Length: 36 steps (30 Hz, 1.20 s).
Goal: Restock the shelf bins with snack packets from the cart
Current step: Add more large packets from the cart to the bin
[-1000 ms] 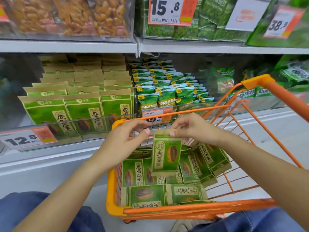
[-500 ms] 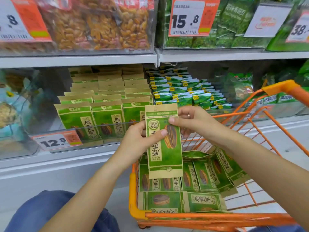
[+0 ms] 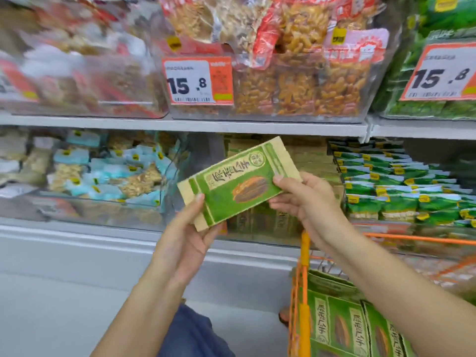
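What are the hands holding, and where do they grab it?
A green packet, held by both ends: left hand at the lower-left end, right hand at the upper-right end.

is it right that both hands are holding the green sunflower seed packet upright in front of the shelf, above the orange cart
Not quite. The head view shows the left hand and right hand holding the green sunflower seed packet turned on its side, tilted, not upright. The rest holds: it is in front of the shelf, above the orange cart.

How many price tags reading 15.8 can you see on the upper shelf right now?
2: one price tag on the peanut bin at centre, another on the green-packet bin at far right. A blurred tag at far left is unreadable.
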Tool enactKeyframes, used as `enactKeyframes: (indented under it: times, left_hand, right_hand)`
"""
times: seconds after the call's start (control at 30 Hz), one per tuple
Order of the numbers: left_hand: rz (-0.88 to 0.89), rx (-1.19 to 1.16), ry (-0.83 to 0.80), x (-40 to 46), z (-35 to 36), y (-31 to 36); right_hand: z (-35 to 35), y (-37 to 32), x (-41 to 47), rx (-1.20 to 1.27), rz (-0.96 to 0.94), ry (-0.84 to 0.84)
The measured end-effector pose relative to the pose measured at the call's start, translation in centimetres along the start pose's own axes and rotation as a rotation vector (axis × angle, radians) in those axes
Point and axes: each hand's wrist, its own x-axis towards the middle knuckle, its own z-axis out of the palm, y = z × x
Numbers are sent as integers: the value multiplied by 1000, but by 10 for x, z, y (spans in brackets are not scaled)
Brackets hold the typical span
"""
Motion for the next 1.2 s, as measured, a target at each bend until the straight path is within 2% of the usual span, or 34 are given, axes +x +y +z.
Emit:
enactKeyframes:
  times: [0.07, 0.17, 0.23, 0.3, 0.4, 0.57, 0.67, 0.8, 0.9, 1.2]
  left_hand:
    - [35, -101, 84, -5, -13, 4]
    - [211, 196, 143, -10, -32, 15]
    - [427, 373, 273, -8, -51, 35]
    - [637, 560, 405, -1, -70, 59]
    - [768, 862, 366, 10, -74, 74]
    - [785, 1174, 335, 55, -52, 58]
    - [700, 1102, 400, 102, -33, 37]
    - [544, 1054, 485, 151, -8, 9]
    - [459, 1017, 553, 178, -6, 4]
    - [252, 784, 389, 209, -19, 7]
  right_hand:
    - [22, 13, 0, 4, 43, -61]
    - [41, 28, 6, -221, 54, -189]
    - [41, 35, 13, -500, -114, -195]
    - [36, 36, 19, -733, -380, -113]
    - [37, 35, 30, -1088, -640, -77]
    - [48, 29, 59, -1415, -920, -25]
    - [41, 29, 74, -1554, -870, -19]
    - [28, 28, 77, -1578, -728, 38]
    - [27, 31, 77, -1607, -727, 35]
    - [26, 36, 77, -1599, -765, 61]
